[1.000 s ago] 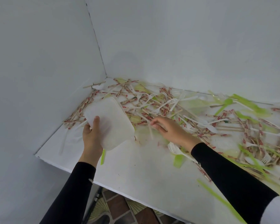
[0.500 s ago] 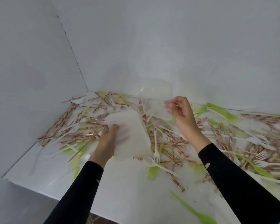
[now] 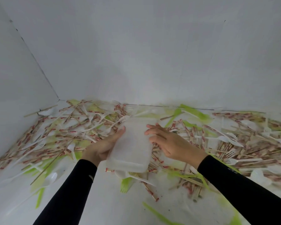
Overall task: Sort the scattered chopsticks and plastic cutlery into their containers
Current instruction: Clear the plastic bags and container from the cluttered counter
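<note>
Left hand [image 3: 104, 147] grips translucent container [image 3: 131, 150] at 9 o'clock; right hand [image 3: 173, 143], fingers spread, touches its 3 o'clock edge.

White table [image 3: 112, 211], plain white walls [image 3: 136, 54]

The white table [image 3: 104, 210] is littered with chopsticks [image 3: 150, 191] in red-patterned sleeves and plastic cutlery. A green fork [image 3: 124, 186] lies near the front. Left of it lies a white spoon [image 3: 50, 179], far right of it a white fork [image 3: 240, 160], and nearer than it a green knife [image 3: 156, 213].
</note>
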A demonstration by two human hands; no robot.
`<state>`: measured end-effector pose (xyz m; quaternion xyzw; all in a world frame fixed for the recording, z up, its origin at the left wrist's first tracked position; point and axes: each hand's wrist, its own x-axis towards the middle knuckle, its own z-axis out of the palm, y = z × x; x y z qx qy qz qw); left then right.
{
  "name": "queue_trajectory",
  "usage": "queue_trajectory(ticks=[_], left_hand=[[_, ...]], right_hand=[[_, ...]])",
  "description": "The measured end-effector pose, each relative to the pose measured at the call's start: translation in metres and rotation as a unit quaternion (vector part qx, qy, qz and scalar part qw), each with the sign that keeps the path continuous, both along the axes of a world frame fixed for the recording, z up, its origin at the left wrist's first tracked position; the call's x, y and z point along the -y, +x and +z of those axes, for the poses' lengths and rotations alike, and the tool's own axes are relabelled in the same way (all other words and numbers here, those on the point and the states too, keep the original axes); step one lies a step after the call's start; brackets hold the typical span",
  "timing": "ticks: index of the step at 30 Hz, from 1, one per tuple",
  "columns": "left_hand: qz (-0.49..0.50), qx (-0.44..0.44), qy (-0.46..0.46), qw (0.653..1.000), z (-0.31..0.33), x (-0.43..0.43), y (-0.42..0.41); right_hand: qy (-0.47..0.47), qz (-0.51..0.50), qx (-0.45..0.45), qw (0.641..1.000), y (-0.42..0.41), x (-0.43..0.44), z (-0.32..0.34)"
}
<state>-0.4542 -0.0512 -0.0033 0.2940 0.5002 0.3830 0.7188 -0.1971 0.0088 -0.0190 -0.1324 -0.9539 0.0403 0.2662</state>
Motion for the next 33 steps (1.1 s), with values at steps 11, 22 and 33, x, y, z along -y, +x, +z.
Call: queue_trajectory(ticks=[11,22,33], left_hand=[[0.169,-0.016,0.082,0.982,-0.015,-0.030,-0.008],[0.270,-0.073,0.042,0.959,-0.029,-0.020,-0.028],[0.458,-0.073,-0.004,0.886,-0.035,-0.025,-0.028]], right_hand=[[-0.546,-0.400,-0.114,0.727,-0.024,-0.091,-0.037],[-0.682,-0.429,-0.227,0.547,-0.054,-0.132,-0.042],[-0.515,-0.334,-0.530,0.585,-0.049,-0.094,0.024]])
